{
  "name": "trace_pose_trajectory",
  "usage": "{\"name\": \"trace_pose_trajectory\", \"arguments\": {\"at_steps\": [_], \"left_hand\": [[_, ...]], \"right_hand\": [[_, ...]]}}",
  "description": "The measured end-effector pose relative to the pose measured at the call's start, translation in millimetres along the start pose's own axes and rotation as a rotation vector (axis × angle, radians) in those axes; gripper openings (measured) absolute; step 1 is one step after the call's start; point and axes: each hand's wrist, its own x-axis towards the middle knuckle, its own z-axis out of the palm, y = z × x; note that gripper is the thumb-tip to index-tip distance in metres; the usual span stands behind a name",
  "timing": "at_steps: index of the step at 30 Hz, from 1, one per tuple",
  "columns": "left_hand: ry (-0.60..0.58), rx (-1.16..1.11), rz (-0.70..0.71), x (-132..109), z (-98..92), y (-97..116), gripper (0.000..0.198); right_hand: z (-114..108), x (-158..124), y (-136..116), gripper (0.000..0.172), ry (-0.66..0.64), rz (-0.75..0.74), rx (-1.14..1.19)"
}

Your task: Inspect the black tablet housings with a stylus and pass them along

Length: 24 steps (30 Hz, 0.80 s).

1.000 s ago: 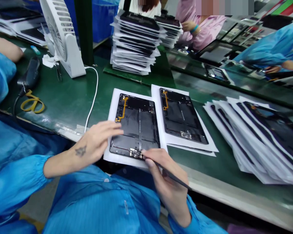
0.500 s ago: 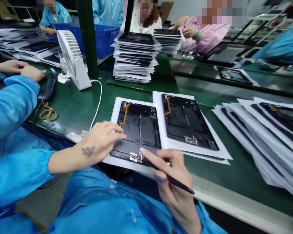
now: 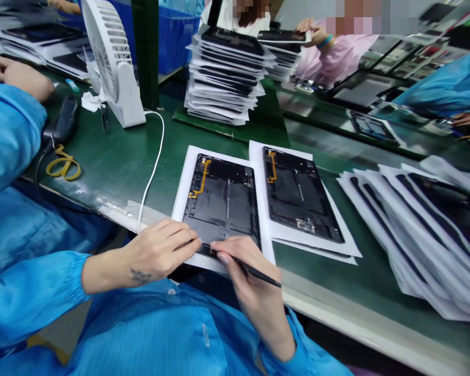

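Right under the fingertips, a flat black tablet housing (image 3: pixel 219 203) lies on a white paper sheet (image 3: pixel 179 209); the right hand (image 3: pixel 250 279) pinches a slim black pick (image 3: pixel 258 273) against its lower edge, the left hand (image 3: pixel 160 250) loosely curled beside it.

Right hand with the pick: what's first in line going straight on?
Right hand: the black pick meets the lower edge of the tablet housing first, tip seemingly touching it; depth unclear.

L hand (image 3: pixel 160 250) & R hand (image 3: pixel 250 277) close together, low in front of body.
L fingers lay extended, nearly together, w/ tattoo (image 3: pixel 140 277) on L forearm (image 3: pixel 105 274); R hand curled in tight pinch, fingertips just beside L's.
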Motion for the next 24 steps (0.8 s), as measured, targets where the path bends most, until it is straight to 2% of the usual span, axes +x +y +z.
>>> {"name": "trace_pose_trajectory", "arguments": {"at_steps": [5, 10, 24], "left_hand": [[0.020, 0.001, -0.003, -1, 3.3, 1, 0.028], [0.046, -0.015, -0.013, -1, 5.3, 1, 0.030], [0.059, -0.044, 0.003, 1, 6.1, 2, 0.025]], "right_hand": [[-2, 1, 0, 0.019, -0.071, -0.033, -0.043], [-5, -3, 4, 0.018, -0.040, 0.008, -0.033], [-10, -6, 0, 0.021, -0.082, 0.001, -0.079]]}}
